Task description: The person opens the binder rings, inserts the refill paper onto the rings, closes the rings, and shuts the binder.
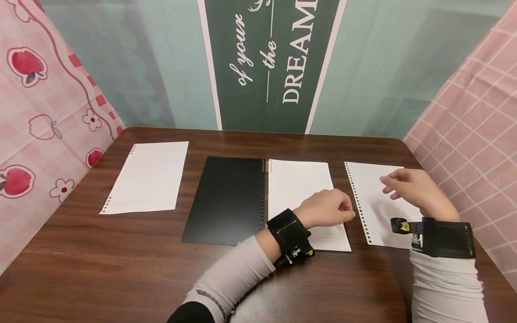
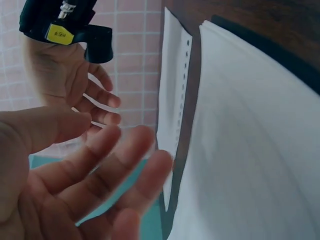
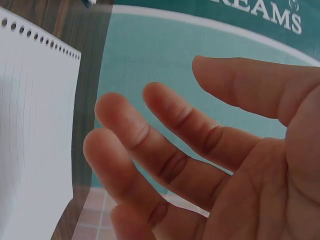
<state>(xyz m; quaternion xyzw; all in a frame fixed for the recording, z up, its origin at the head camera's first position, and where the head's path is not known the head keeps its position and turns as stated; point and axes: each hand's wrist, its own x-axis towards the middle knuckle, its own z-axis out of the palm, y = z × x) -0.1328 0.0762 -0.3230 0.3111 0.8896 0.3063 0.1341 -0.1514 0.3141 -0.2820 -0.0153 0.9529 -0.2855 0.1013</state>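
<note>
An open ring binder notebook has its black cover point(image 1: 230, 197) on the left and lined pages point(image 1: 299, 179) on the right. Above those pages hovers my left hand point(image 1: 327, 207), fingers loosely bent and holding nothing. A loose punched sheet point(image 1: 375, 197) lies to the right of the notebook. My right hand point(image 1: 412, 188) is held over this sheet; in the right wrist view its fingers point(image 3: 175, 165) are relaxed and apart from the thumb, with nothing between them. The left wrist view shows both hands empty above the paper.
Another loose punched sheet point(image 1: 149, 177) lies at the left of the brown wooden table point(image 1: 121, 264). A green cloth with lettering point(image 1: 266, 67) hangs behind the table. Patterned pink cloths stand along the left point(image 1: 44, 112) and right point(image 1: 476, 112) sides.
</note>
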